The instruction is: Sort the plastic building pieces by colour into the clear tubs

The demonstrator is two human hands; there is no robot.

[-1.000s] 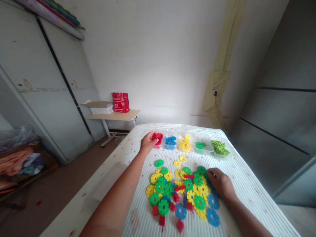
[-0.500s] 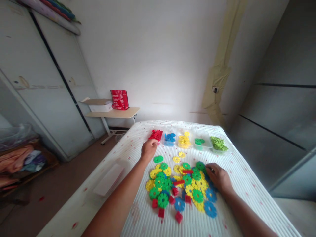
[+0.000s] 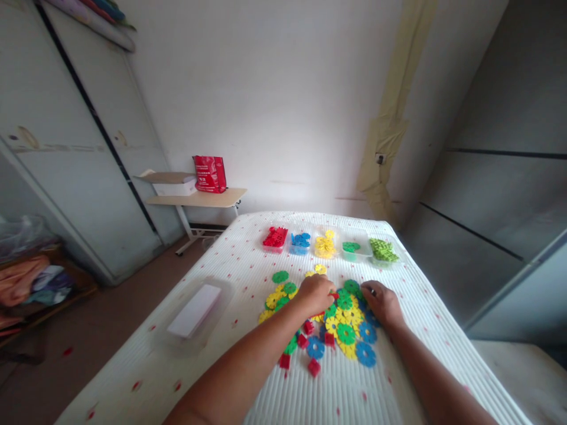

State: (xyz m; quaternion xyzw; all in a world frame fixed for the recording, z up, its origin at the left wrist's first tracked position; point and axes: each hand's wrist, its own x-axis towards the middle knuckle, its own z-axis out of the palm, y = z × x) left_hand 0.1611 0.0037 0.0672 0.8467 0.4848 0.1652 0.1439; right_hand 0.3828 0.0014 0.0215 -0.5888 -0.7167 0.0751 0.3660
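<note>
My left hand (image 3: 317,293) reaches over the middle of a heap of plastic pieces. Its fingers are pinched at a red block (image 3: 333,295), part of which shows by the fingertips. At the heap's right edge rests my right hand (image 3: 384,303), fingers curled in, beside a green notched disc (image 3: 352,287) and blue ones; whatever it may hold is hidden. The heap mixes yellow discs (image 3: 332,325), green discs (image 3: 346,334) and blue discs (image 3: 365,355). Several small red cubes (image 3: 314,368) lie at its near side. My left forearm covers part of the heap.
Along the far side stand clear boxes with red pieces (image 3: 275,237), blue pieces (image 3: 300,241), yellow pieces (image 3: 325,247), green discs (image 3: 351,247) and light-green pieces (image 3: 383,250). At left lies a clear lid (image 3: 221,302) with a white label. A side table (image 3: 204,199) holds a red bag (image 3: 209,175).
My left hand has moved from the box of red pieces back and right to a red block in the heap. My right hand stays at the heap's right edge. The view shifts slightly.
</note>
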